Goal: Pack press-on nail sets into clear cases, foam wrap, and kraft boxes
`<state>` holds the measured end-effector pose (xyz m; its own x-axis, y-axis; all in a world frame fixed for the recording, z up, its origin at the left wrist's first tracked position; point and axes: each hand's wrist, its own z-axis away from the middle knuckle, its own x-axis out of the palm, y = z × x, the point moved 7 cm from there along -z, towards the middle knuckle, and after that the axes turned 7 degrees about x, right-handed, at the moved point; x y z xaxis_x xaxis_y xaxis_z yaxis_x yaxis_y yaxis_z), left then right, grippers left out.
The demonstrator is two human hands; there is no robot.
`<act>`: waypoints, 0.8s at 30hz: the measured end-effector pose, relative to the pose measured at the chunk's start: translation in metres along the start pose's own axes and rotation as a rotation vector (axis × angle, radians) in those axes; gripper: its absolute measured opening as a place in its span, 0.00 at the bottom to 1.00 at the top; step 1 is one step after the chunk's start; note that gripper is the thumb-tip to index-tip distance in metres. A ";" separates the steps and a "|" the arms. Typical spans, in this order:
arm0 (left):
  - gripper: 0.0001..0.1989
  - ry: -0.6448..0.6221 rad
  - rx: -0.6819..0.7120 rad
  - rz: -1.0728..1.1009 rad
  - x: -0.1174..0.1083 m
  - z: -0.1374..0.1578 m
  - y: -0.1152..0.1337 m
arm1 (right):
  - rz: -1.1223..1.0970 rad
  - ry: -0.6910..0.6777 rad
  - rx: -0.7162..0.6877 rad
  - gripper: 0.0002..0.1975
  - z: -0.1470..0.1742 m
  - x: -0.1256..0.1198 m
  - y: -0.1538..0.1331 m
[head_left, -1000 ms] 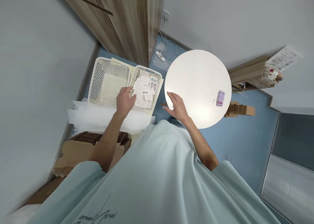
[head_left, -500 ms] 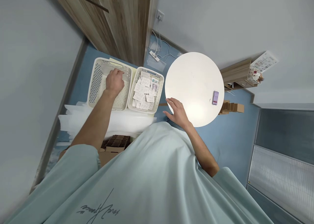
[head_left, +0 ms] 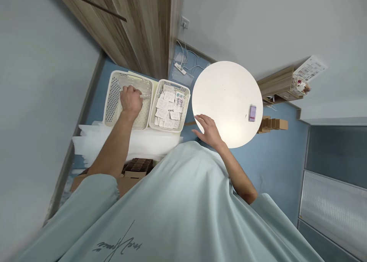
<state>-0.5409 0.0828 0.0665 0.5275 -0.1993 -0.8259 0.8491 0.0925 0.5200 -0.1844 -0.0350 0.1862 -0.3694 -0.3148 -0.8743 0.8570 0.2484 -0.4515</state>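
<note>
My left hand (head_left: 131, 100) is inside the left white basket (head_left: 107, 111), its fingers closed on a clear plastic piece (head_left: 145, 96) whose exact kind I cannot make out. More clear plastic lies along that basket's back wall. Beside it stands a second white basket (head_left: 185, 114), filled with white-backed blister packs (head_left: 165, 104); a couple show coloured pills. My right hand (head_left: 210, 133) hovers at the near left edge of the round white table (head_left: 226, 97), fingers spread and holding nothing. Toward the table's right side lies a small purple box (head_left: 252, 113), blurred out.
White foam sheeting (head_left: 151, 141) lies in front of the baskets, above a carton of dark packs (head_left: 139, 165). A wooden cabinet (head_left: 137, 28) rises behind. A power strip (head_left: 180, 68) with cables is on the floor. Cardboard boxes (head_left: 275, 124) stand right of the table.
My left hand has lowered slightly and drawn back in the basket, and a clear plastic piece now shows at its fingertips. My right hand has hardly moved.
</note>
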 end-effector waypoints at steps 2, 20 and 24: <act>0.12 0.114 -0.031 0.056 -0.010 0.013 0.002 | -0.014 -0.010 -0.022 0.33 -0.002 0.000 0.002; 0.32 0.053 -0.111 1.048 0.061 0.111 0.214 | -0.102 0.056 -0.255 0.40 0.019 -0.048 0.046; 0.32 -0.073 -0.107 1.085 0.098 0.121 0.271 | -0.108 0.046 -0.220 0.36 0.035 -0.055 0.087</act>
<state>-0.2623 -0.0297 0.1536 0.9968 -0.0180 0.0773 -0.0667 0.3374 0.9390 -0.0765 -0.0284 0.2015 -0.4751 -0.3094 -0.8238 0.7144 0.4109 -0.5663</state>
